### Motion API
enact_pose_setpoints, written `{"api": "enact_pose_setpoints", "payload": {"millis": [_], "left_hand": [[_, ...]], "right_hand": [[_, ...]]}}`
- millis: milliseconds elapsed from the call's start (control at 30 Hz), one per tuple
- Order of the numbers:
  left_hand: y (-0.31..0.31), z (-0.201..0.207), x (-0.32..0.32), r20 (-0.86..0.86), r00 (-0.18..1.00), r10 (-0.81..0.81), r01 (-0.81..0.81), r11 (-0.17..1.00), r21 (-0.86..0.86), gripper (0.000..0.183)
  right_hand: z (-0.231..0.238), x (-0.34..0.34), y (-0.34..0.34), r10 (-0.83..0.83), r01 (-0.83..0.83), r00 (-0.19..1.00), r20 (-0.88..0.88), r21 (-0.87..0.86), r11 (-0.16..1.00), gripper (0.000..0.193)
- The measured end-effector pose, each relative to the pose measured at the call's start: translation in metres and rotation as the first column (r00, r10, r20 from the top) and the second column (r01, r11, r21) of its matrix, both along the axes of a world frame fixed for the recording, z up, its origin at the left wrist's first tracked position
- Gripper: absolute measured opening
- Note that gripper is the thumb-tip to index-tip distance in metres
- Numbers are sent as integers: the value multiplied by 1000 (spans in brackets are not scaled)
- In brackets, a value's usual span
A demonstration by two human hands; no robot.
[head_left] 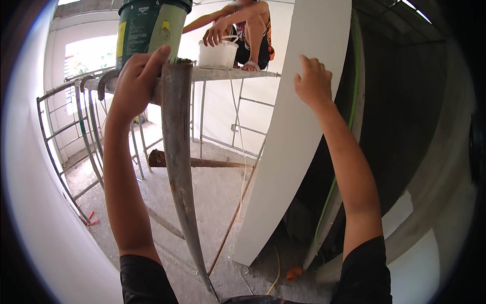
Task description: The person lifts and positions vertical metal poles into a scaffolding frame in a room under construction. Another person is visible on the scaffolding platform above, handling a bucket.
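My left hand (134, 83) is raised to the scaffold platform, its thumb up beside the top of a grey metal post (177, 126) and its fingers mostly hidden; it seems to grip the scaffold there. Just beyond it a dark green bucket (147, 30) stands on the platform (217, 74). My right hand (315, 83) is up in front of a white wall face (283, 131), fingers loosely bent and apart, with nothing visible in them. Whether its fingertips touch the wall I cannot tell.
Another person (250, 30) crouches on the platform, a hand over a white bucket (217, 54). Scaffold frames (76, 131) stand at left. A rusty pipe (202, 162) crosses below. A green hose (354, 76) runs down at right; an orange piece (293, 273) lies on the floor.
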State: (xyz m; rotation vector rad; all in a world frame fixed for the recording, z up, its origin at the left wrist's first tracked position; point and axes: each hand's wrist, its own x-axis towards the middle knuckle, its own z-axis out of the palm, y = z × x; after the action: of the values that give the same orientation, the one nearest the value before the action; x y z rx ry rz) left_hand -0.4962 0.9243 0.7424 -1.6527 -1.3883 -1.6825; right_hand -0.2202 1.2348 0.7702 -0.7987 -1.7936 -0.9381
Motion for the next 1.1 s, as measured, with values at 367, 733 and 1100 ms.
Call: {"api": "enact_pose_setpoints", "payload": {"millis": [367, 733, 1100], "left_hand": [[-3, -2, -4, 61, 998, 16, -14, 999, -31, 50], [1, -2, -7, 110, 994, -19, 21, 1000, -18, 52], [-2, -6, -42, 69, 981, 183, -190, 974, 120, 51]], "right_hand": [[-69, 34, 82, -221, 233, 971, -94, 147, 961, 69], [-72, 42, 82, -148, 168, 982, -116, 194, 966, 64], [-67, 32, 86, -71, 96, 991, -118, 218, 971, 64]]}}
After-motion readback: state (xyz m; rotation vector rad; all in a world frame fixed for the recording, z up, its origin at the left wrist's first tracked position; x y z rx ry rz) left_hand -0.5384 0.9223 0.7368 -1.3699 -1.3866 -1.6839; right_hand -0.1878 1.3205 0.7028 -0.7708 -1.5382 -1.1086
